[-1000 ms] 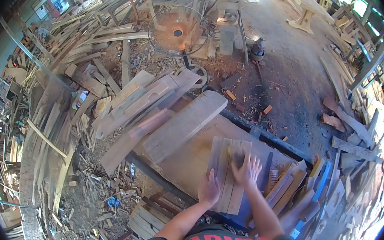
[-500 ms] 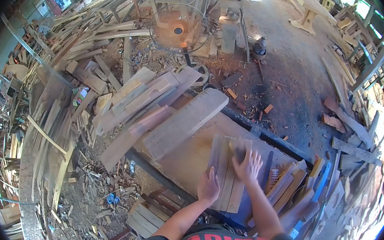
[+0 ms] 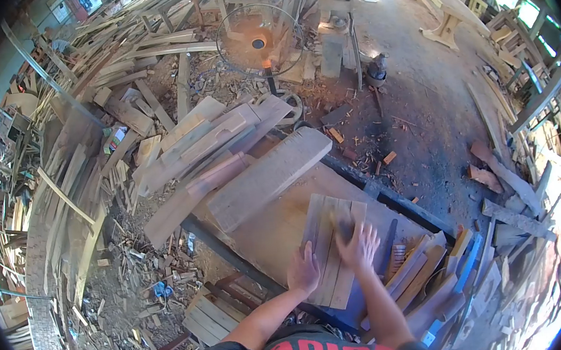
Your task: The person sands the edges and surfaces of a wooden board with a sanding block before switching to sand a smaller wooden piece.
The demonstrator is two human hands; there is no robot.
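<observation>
A small panel of joined wooden slats (image 3: pixel 323 219) lies on the workbench top (image 3: pixel 266 234) in front of me. My left hand (image 3: pixel 303 271) presses flat on the panel's near left edge and holds it down. My right hand (image 3: pixel 360 245) rests on the panel's right side with fingers spread over a dark pad (image 3: pixel 345 225); the hand is blurred by motion. Both forearms reach in from the bottom of the view.
A thick plank (image 3: pixel 267 176) lies across the bench's far side, against stacked boards (image 3: pixel 203 145). Offcuts and slats (image 3: pixel 432 275) pile up at my right. A fan (image 3: pixel 259 42) stands beyond, with timber heaps (image 3: pixel 78 181) at left and a dirt floor (image 3: pixel 416 108) at right.
My right hand with the dark pad has slid back and forth a little over the panel's right side. My left hand and the panel have stayed put.
</observation>
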